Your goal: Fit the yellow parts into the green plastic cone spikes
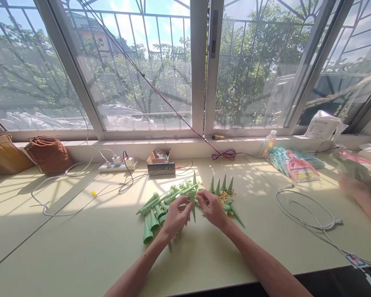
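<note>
My left hand (177, 216) pinches a green plastic spike (193, 211) whose pointed end hangs down towards the table. Close against its right side, my right hand (213, 208) has its fingertips pressed together at the spike's upper part; whatever lies between them is too small to make out. Under and left of my left hand is a heap of green hollow cone-shaped pieces (147, 231) and tubes. Beyond my right hand, several green spikes (217, 187) stand point up beside a scatter of small yellow pieces (225, 196). One more green spike (236, 214) lies on its side there.
Another person's hand (354, 187), blurred, is at the far right near pink and teal packaged items (299, 167). A white cable (309, 225) loops on the table (80, 251). At the back are a power strip (119, 165), a phone (161, 169) and a bottle (269, 142).
</note>
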The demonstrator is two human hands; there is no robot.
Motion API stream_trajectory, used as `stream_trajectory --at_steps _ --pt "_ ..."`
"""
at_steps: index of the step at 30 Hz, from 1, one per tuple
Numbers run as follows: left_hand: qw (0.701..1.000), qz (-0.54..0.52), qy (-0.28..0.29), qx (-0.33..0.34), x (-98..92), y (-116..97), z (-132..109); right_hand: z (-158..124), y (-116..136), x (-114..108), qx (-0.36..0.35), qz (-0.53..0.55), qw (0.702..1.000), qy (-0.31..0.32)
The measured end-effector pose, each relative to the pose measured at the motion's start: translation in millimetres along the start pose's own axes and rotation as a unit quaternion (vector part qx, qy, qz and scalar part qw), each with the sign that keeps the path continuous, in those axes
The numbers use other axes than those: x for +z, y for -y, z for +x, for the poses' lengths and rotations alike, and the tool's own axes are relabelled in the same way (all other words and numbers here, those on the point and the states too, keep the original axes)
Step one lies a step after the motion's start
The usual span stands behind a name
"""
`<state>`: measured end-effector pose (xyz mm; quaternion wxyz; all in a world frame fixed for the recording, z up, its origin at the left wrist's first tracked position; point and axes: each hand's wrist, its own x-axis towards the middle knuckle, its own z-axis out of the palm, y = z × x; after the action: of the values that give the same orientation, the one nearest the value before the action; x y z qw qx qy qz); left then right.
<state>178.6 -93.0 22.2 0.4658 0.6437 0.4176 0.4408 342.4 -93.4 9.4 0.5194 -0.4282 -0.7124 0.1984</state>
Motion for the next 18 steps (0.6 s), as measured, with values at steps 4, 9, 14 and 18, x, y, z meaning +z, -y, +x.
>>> stream_trajectory --at_steps 4,9,14,18 --pt "1.0 0.003 -0.008 -0.006 1.0 1 1 -1 -1 0 0.006 0.01 1.0 -0.011" --pt "1.0 -0.011 -0.006 -0.017 -0.9 -2 0 -2 0 -1 0.008 0.029 0.999 -0.014" --pt "0.992 -0.1 0.032 -0.065 -3.7 -7 0 -2 -1 -2 0.004 0.033 0.999 -0.01" --pt "0.974 -0.197 0.052 -0.098 -2.2 -10 1 -2 -2 -1 0.0 0.03 1.0 -0.003"
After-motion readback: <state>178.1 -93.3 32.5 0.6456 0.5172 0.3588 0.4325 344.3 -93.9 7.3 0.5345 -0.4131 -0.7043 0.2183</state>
